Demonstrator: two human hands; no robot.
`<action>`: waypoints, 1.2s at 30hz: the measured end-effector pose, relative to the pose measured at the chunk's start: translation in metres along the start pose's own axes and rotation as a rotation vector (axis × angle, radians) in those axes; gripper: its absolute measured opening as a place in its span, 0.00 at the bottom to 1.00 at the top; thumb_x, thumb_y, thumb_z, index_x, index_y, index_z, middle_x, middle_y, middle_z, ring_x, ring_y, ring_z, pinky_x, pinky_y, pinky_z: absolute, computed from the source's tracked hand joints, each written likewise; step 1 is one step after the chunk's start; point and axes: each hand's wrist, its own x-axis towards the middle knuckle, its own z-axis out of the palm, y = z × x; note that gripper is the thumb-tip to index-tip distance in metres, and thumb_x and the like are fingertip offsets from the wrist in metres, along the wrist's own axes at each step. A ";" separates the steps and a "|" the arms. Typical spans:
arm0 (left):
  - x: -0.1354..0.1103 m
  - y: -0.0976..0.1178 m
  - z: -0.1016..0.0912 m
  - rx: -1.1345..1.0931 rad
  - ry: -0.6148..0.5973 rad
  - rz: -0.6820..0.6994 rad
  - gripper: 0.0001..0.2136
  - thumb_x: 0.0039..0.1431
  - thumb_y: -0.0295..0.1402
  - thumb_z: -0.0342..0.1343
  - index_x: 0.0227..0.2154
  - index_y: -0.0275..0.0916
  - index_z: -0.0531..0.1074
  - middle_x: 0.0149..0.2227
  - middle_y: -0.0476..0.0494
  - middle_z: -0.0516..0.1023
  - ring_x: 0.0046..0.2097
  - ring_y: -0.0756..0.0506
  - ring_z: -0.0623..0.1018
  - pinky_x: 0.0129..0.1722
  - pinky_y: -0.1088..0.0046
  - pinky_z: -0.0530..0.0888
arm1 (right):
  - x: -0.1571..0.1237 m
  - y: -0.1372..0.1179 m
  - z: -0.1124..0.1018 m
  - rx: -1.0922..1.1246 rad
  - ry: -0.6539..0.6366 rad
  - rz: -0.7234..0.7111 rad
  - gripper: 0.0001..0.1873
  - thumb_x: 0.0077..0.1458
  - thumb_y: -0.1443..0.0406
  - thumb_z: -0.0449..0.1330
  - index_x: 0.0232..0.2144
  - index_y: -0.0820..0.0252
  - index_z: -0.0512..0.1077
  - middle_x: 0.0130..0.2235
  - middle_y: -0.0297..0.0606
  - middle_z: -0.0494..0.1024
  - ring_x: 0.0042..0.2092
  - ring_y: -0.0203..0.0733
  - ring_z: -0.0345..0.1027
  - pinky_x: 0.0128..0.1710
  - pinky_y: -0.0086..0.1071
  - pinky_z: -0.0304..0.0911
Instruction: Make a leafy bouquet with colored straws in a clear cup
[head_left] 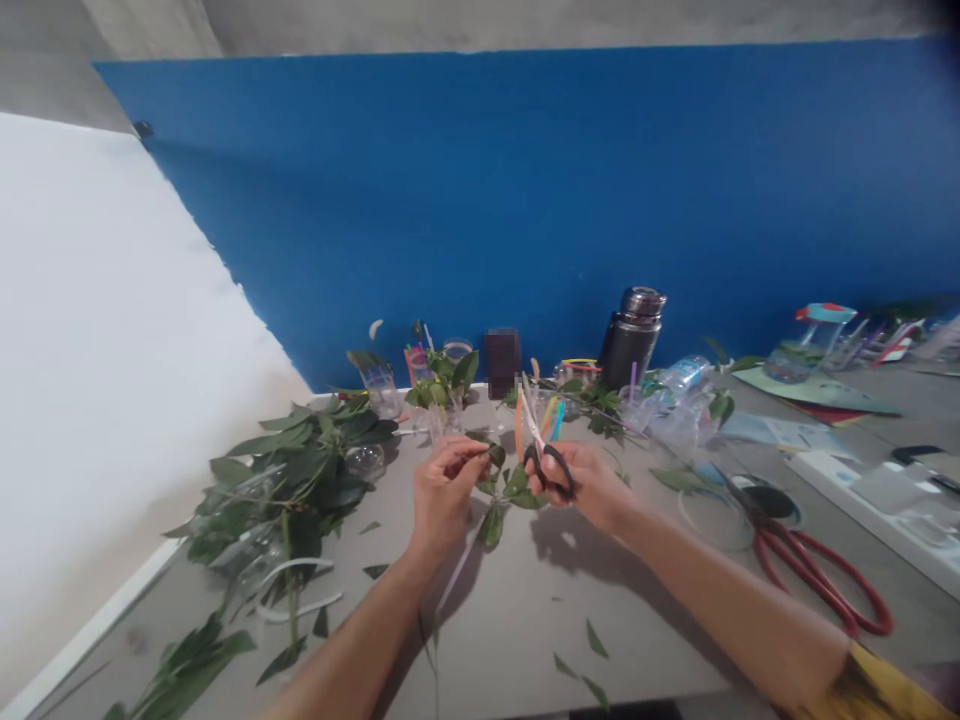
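Black-handled scissors are in my right hand, fingers through the loops, with the blades pointing up and away. My left hand pinches a dark green leaf between thumb and fingertips. Just below and between the hands, a small sprig of green leaves spreads out over the table. A thin pale strip runs down from near my left hand toward the front. Cut leaf pieces lie on the table in front of me.
A heap of leafy branches covers the left side. Clear cups with leaves and straws line the back, beside a dark thermos. Red-handled shears and a white power strip lie at right. A blue wall rises behind.
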 end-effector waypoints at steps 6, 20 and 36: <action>-0.012 -0.004 -0.007 0.396 -0.117 0.575 0.08 0.65 0.30 0.61 0.37 0.46 0.87 0.39 0.41 0.78 0.40 0.45 0.79 0.41 0.69 0.77 | 0.005 0.019 0.027 0.117 0.131 -0.001 0.29 0.35 0.50 0.81 0.32 0.60 0.76 0.28 0.32 0.76 0.28 0.33 0.61 0.27 0.28 0.56; -0.022 0.013 0.008 -0.061 -0.234 -0.266 0.16 0.58 0.48 0.66 0.32 0.38 0.77 0.25 0.47 0.74 0.27 0.49 0.72 0.29 0.75 0.70 | -0.007 0.030 0.025 -0.179 0.213 -0.141 0.14 0.44 0.62 0.73 0.29 0.57 0.71 0.26 0.30 0.73 0.31 0.38 0.66 0.32 0.31 0.62; -0.003 0.016 0.000 -0.232 -0.089 -0.394 0.22 0.46 0.47 0.75 0.24 0.39 0.69 0.21 0.51 0.74 0.24 0.51 0.73 0.25 0.77 0.68 | -0.007 0.034 0.027 -0.101 0.031 -0.026 0.29 0.47 0.40 0.72 0.31 0.58 0.74 0.28 0.33 0.73 0.29 0.35 0.62 0.26 0.28 0.56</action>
